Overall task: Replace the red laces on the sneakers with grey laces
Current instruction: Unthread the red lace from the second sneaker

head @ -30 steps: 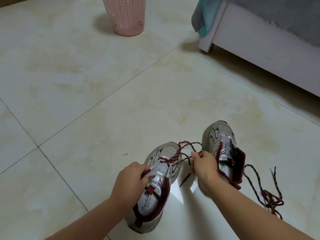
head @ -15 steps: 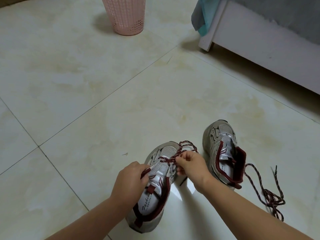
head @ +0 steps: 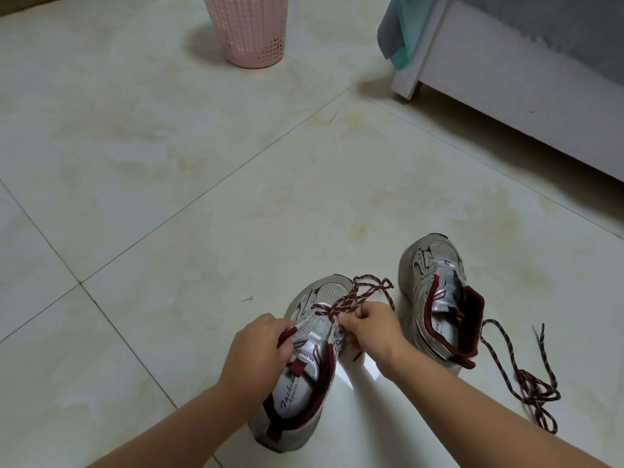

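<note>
Floor [head: 169, 163]: pale cream tiles with dark joints; everything here stands or lies on it.

Bed frame [head: 506, 106]: white, far beyond the near sneaker and to its right, with a grey and teal cloth [head: 396, 32] hanging at its corner.

Basket [head: 248, 28]: pink, perforated, far beyond the near sneaker and a little to its left; it has no part in the work.

Near sneaker [head: 304, 363]: silver with dark red lining, toe pointing away from the person. It is in the middle because it is the one being unlaced.

Second sneaker [head: 435, 292]: just to the right of the near sneaker. Its eyelets look empty, so I judge it is put aside until the grey laces come.

Loose red lace [head: 526, 383]: a heap to the right of the near sneaker, behind the heel of the second sneaker. It is probably the lace taken out of that shoe.

Left hand [head: 258, 346]: on the left side of the near sneaker; its fingers curl around the collar and the tongue, I think to keep the shoe steady against the pull.

Right hand [head: 368, 327]: at the right edge of the near sneaker; its fingertips pinch the red lace [head: 341, 304].

Red lace: threaded only in the front eyelets of the near sneaker, with free loops rising over the toe.

Grey laces: not in view.

Progress: about halfway through removal; no relacing is begun yet.
</note>
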Demonstrator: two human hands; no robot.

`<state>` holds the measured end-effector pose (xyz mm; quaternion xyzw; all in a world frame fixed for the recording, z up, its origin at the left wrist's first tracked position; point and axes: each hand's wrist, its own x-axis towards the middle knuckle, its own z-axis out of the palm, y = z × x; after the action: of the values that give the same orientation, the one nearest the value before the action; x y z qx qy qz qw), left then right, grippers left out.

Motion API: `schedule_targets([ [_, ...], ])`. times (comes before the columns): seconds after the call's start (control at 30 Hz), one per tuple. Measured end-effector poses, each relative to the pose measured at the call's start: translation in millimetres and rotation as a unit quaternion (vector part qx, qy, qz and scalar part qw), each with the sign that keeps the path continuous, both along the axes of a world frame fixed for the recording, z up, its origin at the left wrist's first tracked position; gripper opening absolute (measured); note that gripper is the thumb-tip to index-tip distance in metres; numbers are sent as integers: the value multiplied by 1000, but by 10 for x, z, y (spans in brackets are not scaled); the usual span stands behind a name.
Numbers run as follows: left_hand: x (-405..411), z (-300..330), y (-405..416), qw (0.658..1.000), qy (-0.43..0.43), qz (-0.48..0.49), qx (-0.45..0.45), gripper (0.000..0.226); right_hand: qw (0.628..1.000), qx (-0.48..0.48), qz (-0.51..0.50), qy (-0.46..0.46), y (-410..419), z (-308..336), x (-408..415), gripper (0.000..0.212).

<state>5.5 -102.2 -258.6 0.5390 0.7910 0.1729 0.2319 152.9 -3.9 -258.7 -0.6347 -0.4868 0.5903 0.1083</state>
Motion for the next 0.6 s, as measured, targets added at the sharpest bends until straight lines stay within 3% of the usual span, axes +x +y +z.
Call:
schedule_targets([
  [0.23,-3,-15,4,1000,8,-6,-1,27,983,110,-124,-83,194,12,66,27],
  [0.4,-3,-18,8,1000,6,0,0,26,997,-21,-75,30,25,9,-7,32],
  [0.5,0,-14,9,1000,7,-3,0,25,997,-20,-66,30,6,12,-39,31],
  [0.6,-1,-10,6,1000,6,-4,-2,27,988,13,-153,30,122,81,7,28],
])
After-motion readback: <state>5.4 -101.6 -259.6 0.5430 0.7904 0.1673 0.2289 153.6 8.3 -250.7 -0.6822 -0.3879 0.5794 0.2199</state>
